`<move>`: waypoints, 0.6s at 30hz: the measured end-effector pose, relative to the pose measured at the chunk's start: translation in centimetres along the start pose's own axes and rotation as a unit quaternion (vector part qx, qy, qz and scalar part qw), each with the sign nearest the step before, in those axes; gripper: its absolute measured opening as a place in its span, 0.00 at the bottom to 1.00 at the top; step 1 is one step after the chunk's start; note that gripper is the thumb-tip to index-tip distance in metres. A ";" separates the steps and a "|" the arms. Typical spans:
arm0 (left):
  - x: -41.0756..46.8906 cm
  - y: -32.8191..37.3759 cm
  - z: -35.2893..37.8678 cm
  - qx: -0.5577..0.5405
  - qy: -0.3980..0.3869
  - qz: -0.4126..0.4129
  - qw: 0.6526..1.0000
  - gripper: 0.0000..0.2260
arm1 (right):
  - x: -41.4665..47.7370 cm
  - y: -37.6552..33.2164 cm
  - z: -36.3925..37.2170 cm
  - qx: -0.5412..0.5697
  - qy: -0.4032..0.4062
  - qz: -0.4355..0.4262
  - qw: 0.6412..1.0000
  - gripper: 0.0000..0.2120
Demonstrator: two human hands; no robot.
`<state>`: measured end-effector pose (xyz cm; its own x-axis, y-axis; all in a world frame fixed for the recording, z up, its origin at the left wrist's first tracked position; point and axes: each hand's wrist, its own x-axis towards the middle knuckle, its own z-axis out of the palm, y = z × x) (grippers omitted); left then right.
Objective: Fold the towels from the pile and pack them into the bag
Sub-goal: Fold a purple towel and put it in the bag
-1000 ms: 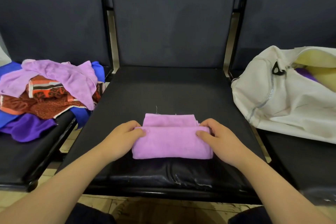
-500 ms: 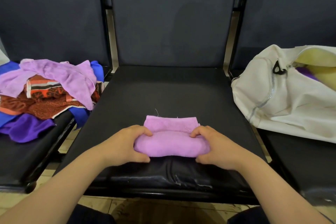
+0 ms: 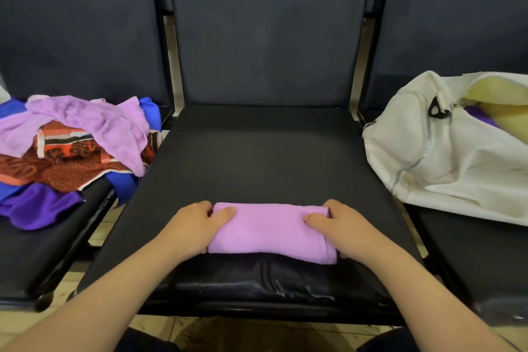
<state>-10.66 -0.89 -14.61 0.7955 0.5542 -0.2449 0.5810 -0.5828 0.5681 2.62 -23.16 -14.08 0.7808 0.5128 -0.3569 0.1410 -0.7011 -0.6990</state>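
We hold the folded lilac towel [image 3: 271,231] by both short ends on the middle seat [image 3: 257,157], ready for the white bag [image 3: 445,157]
Our left hand [image 3: 194,227] grips the nine o'clock end and our right hand [image 3: 345,230] grips the three o'clock end, thumbs on top and fingers curled round the edges. The lilac towel lies flat at six o'clock on the seat, near its front edge, with its long axis running nine to three. The white bag sits open on the next seat at about two o'clock from the towel, well apart, so the right hand is the nearer one. We judge the coming move to be a lift and swing toward two o'clock, right end leading. The unfolded pile [image 3: 71,146] waits at ten o'clock
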 end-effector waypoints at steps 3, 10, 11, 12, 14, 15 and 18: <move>0.3 0.5 0.3 0.083 0.006 -0.045 0.996 0.24 | 0.1 -0.4 0.1 -0.087 0.026 -0.005 0.996 0.13; 0.8 2.3 0.4 0.041 0.021 -0.104 0.994 0.27 | 0.3 -1.1 0.2 -0.101 -0.002 -0.076 0.992 0.10; 1.0 2.3 0.1 0.022 0.050 -0.114 0.992 0.26 | 0.2 -1.2 0.1 -0.094 -0.001 -0.072 0.993 0.10; 1.0 2.5 -0.4 0.009 0.078 -0.118 0.990 0.23 | 0.1 -1.2 0.0 -0.087 0.002 -0.068 0.994 0.10; 0.8 3.0 -0.7 -0.019 0.079 -0.118 0.990 0.19 | 0.0 -1.1 -0.2 -0.080 0.005 -0.062 0.995 0.11; 0.5 3.4 -0.6 -0.032 0.045 -0.119 0.991 0.19 | 0.0 -1.0 -0.2 -0.075 0.004 -0.059 0.995 0.13; -1.0 5.5 0.7 -0.103 -0.099 -0.165 0.976 0.22 | -0.1 -0.9 0.1 -0.060 -0.010 -0.057 0.997 0.17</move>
<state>-8.16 -5.04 -11.82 0.6000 0.5543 -0.5769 0.7806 -0.2477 0.5738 2.37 -22.47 -13.50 0.7434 0.6018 -0.2918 0.3013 -0.6908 -0.6573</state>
